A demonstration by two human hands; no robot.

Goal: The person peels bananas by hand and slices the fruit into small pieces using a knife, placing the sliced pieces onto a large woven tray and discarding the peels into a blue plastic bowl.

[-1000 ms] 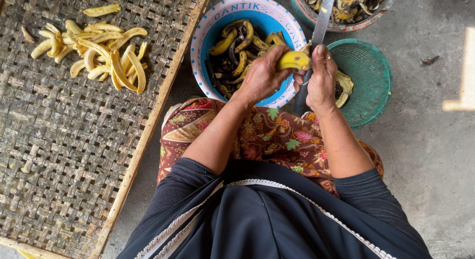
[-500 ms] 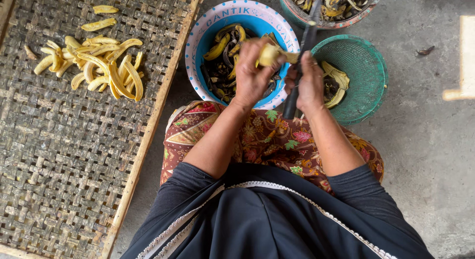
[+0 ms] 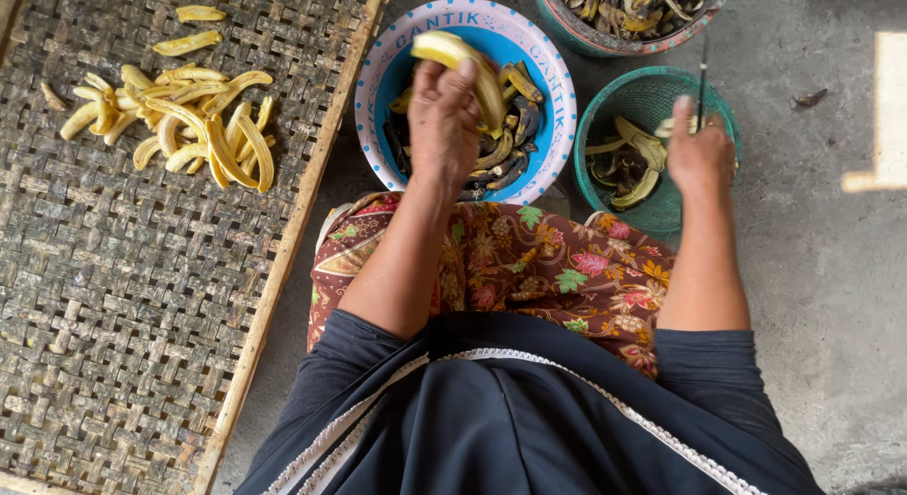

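Peeled banana [image 3: 463, 65], pale yellow, pinched between thumb and fingers of left hand [image 3: 442, 127], upper centre of the frame, raised above blue basin [image 3: 378, 89] with the pink dotted rim. Held by one end so the curved length stands clear of the palm, probably to keep the soft flesh from being crushed. Beneath it, inside the basin, dark unpeeled bananas [image 3: 505, 145] heaped, close at hand for picking.

Right hand [image 3: 701, 155], right of centre, closed round the handle of a thin knife [image 3: 702, 75], blade pointing up the frame and away from the body, over green basket [image 3: 652, 108]. Peels [image 3: 635, 169] lying in that basket, directly below the knife hand, so scraps drop where the cutting happens. More dark skins in round tub [image 3: 586, 32] at the top edge.

Upper left, on woven bamboo tray [image 3: 123, 306], loose heap of peeled bananas [image 3: 189, 127], spread rather than stacked, likely for airing or drying. Tray set just beside the left knee, within an arm's swing. Patterned cloth [image 3: 529, 268] across the lap; bare concrete floor [image 3: 831, 297] to the right.
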